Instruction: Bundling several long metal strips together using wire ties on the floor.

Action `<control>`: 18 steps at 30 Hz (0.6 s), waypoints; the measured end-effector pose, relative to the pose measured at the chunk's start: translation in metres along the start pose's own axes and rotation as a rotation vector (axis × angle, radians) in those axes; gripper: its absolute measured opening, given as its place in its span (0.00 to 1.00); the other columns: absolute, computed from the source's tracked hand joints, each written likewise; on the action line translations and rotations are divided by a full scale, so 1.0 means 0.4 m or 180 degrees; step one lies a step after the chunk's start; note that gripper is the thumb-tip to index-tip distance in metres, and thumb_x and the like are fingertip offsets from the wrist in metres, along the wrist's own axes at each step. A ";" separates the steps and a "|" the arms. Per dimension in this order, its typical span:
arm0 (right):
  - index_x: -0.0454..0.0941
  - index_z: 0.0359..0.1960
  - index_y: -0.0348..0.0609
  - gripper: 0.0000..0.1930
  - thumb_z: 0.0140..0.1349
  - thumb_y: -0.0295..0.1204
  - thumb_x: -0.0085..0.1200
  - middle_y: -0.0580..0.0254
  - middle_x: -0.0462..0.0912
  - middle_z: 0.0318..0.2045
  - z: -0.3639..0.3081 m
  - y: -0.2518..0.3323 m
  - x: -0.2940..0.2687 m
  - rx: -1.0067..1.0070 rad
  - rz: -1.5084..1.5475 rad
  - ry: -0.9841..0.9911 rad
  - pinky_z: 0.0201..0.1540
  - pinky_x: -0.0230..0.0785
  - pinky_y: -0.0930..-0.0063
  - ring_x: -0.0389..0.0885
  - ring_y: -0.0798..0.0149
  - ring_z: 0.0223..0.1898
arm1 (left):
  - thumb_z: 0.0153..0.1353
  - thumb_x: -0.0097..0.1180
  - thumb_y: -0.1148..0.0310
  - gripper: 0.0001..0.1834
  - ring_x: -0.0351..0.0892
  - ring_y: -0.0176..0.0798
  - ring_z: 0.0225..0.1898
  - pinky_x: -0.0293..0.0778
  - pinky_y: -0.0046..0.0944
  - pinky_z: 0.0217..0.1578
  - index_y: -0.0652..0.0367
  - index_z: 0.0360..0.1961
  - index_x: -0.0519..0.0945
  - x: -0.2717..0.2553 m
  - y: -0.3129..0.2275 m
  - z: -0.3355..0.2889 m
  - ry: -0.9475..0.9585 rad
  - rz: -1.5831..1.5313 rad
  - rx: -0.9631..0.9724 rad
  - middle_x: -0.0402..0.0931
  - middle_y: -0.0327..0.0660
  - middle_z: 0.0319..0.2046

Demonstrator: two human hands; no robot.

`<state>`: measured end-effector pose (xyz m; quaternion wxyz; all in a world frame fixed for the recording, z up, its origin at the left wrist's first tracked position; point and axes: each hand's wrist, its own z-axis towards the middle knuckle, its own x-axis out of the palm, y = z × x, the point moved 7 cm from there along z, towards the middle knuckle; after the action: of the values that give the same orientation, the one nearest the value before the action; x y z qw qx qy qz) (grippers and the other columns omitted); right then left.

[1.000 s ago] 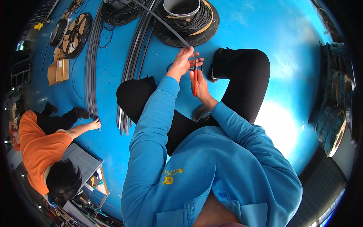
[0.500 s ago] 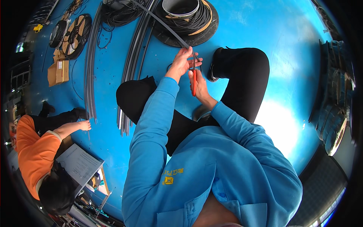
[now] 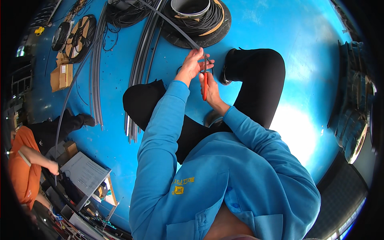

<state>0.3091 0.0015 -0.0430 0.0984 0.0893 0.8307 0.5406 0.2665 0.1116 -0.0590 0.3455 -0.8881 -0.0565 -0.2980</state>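
Observation:
My left hand (image 3: 191,66) pinches the end of a long grey strip (image 3: 174,26), which slants down from the upper edge. Its other fingers are partly spread. Just below and to the right, my right hand (image 3: 213,90) grips red-handled scissors (image 3: 205,86), seen almost edge-on. Their slim dark blades point up beside my left fingers, close to the strip's end. A thin black piece curves by the fingertips; what it belongs to I cannot make out. Both hands are raised in front of my bent knees.
Bundles of long grey strips (image 3: 141,60) lie on the blue floor (image 3: 304,68). Ahead stands a black cable reel (image 3: 222,30) with a bucket (image 3: 191,9) on it. At left are more coils (image 3: 82,38), a cardboard box (image 3: 62,78), a table (image 3: 86,170) and a person in orange (image 3: 24,164).
The person in orange has risen from the strip ends and moved left, now holding a long dark strip aslant. My own hands, the grey strip and the scissors have barely moved.

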 end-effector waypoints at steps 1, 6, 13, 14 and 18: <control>0.65 0.40 0.40 0.24 0.63 0.52 0.39 0.55 0.73 0.20 0.000 -0.001 0.000 -0.0024 0.0000 -0.0009 0.23 0.63 0.68 0.71 0.62 0.20 | 0.59 0.54 0.60 0.19 0.78 0.53 0.33 0.78 0.51 0.38 0.58 0.46 0.64 0.000 0.000 0.000 0.0001 0.0002 -0.0002 0.68 0.47 0.36; 0.65 0.39 0.39 0.24 0.63 0.51 0.39 0.55 0.73 0.20 0.002 0.000 0.000 -0.0079 -0.0028 -0.0001 0.23 0.63 0.67 0.70 0.61 0.20 | 0.59 0.53 0.60 0.19 0.78 0.53 0.33 0.78 0.51 0.38 0.57 0.45 0.64 -0.002 0.001 -0.001 -0.0010 0.0006 -0.0020 0.68 0.47 0.36; 0.66 0.36 0.37 0.23 0.63 0.49 0.41 0.54 0.73 0.19 -0.006 0.004 0.002 -0.0148 -0.0200 -0.0083 0.22 0.62 0.66 0.70 0.60 0.18 | 0.59 0.53 0.60 0.18 0.78 0.54 0.34 0.78 0.51 0.38 0.57 0.44 0.64 -0.009 0.001 -0.015 -0.0087 0.0059 -0.0002 0.68 0.47 0.36; 0.66 0.36 0.37 0.23 0.63 0.49 0.41 0.54 0.73 0.19 -0.005 0.005 0.002 -0.0153 -0.0197 -0.0083 0.22 0.62 0.66 0.70 0.60 0.18 | 0.59 0.53 0.60 0.18 0.78 0.54 0.34 0.78 0.51 0.38 0.57 0.44 0.64 -0.008 -0.001 -0.016 -0.0087 0.0062 0.0001 0.68 0.47 0.36; 0.67 0.33 0.38 0.22 0.63 0.49 0.42 0.54 0.73 0.18 -0.007 -0.005 0.006 -0.0039 -0.0221 -0.0054 0.21 0.62 0.66 0.70 0.60 0.17 | 0.62 0.49 0.61 0.14 0.78 0.55 0.37 0.77 0.50 0.40 0.58 0.42 0.64 -0.014 -0.001 -0.025 -0.0096 0.0109 0.0009 0.71 0.50 0.37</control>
<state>0.3061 -0.0012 -0.0439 0.1247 0.0644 0.8291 0.5412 0.2570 0.1059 -0.0559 0.3509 -0.8928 -0.0469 -0.2784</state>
